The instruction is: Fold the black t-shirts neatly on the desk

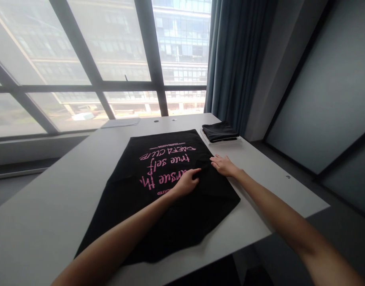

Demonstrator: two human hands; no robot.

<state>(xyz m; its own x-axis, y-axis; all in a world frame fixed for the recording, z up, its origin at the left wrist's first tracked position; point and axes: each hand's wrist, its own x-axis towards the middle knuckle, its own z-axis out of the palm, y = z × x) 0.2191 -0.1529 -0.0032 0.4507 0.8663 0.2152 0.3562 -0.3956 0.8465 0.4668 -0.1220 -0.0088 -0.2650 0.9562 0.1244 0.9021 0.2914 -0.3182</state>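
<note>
A black T-shirt [158,214] with pink lettering, upside down from here, is spread over a white table [51,190]. My left hand [187,183] rests on the printed part, thumb and forefinger apart, covering some of the letters. Further right, my right hand [223,165] lies at the shirt's right edge with its fingers stretched out over the cloth. A small dark fold shows in the fabric between both hands. Toward the near side, the shirt's lower left is partly hidden under my left forearm.
Folded dark clothing [220,131] is stacked at the table's back right. A pale flat sheet [120,122] lies at the far left edge. Behind the table are large windows [125,47] and a blue curtain [234,59].
</note>
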